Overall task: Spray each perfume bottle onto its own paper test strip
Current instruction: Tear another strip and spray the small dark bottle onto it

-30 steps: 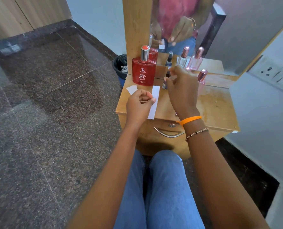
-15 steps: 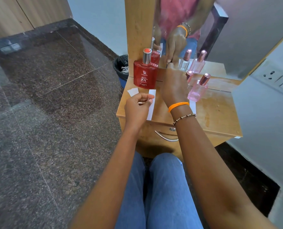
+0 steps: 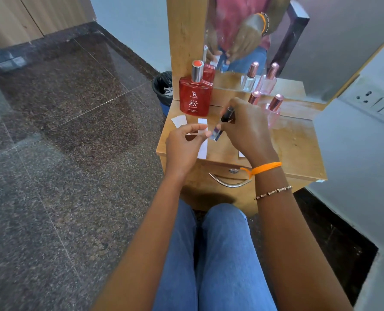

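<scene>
Perfume testing looks to be somewhere in the middle, though no strip shows a mark that would prove it has been sprayed, so which bottles are finished cannot be told. The right hand (image 3: 247,129) is closed round a slim bottle (image 3: 223,123) with a dark upper part and a clear lower body, held tilted, its clear end pointing down and left. The left hand (image 3: 183,142) pinches a paper strip (image 3: 196,129) between thumb and fingers, holding it crosswise just above the bench (image 3: 298,149). The clear end of the slim bottle sits right beside the free end of that held strip, near touching; whether they actually meet is hidden by the fingers. My reading is that this bottle is the one being dealt with now, and a spray onto the held strip is either due or under way; no mist is visible.

A long white strip (image 3: 202,149) lies flat on the bench under the left grip, and a shorter white piece (image 3: 178,120) lies just in front of the red bottle (image 3: 195,95), which stands upright at the back left. Two pink-capped bottles (image 3: 274,108) stand at the back behind the right hand, partly hidden by it. All three likely remain to be sprayed, or have been already; the strips give no clue
</scene>
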Motion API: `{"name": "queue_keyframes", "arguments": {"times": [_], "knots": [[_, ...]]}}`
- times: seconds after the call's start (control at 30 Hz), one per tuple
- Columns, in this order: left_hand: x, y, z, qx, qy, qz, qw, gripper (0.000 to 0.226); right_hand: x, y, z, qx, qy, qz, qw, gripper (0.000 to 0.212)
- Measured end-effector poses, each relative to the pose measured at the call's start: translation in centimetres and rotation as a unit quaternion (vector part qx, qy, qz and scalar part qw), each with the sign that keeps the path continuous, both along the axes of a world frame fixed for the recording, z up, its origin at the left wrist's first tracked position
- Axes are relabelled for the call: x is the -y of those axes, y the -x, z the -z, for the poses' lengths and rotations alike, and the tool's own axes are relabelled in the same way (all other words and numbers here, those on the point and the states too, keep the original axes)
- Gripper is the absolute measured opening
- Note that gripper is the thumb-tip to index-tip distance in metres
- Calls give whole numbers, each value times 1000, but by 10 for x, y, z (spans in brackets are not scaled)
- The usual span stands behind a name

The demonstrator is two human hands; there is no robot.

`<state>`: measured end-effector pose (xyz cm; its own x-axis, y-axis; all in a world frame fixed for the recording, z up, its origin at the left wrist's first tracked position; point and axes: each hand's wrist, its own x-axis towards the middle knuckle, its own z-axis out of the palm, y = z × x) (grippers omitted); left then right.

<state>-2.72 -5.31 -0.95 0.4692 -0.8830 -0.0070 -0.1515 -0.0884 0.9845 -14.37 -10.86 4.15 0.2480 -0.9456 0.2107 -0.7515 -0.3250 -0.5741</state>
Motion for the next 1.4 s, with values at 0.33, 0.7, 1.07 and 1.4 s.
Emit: {"name": "queue_keyframes", "arguments": {"times": [0.33, 0.7, 1.07, 1.4], "knots": [[-15, 21, -11, 62, 26, 75, 995, 17, -20, 30, -3, 139, -151, -52, 977, 13], [-16, 48, -11, 144, 35, 71, 986, 17, -29, 46, 4, 314, -94, 44, 944, 11], [-13, 53, -11, 158, 0, 142, 977, 24, -24, 60, 8, 354, -150, -46, 922, 16], [-16, 58, -10, 128, -9, 119, 985, 13, -28, 53, 16, 380, -117, -9, 918, 15]]}}
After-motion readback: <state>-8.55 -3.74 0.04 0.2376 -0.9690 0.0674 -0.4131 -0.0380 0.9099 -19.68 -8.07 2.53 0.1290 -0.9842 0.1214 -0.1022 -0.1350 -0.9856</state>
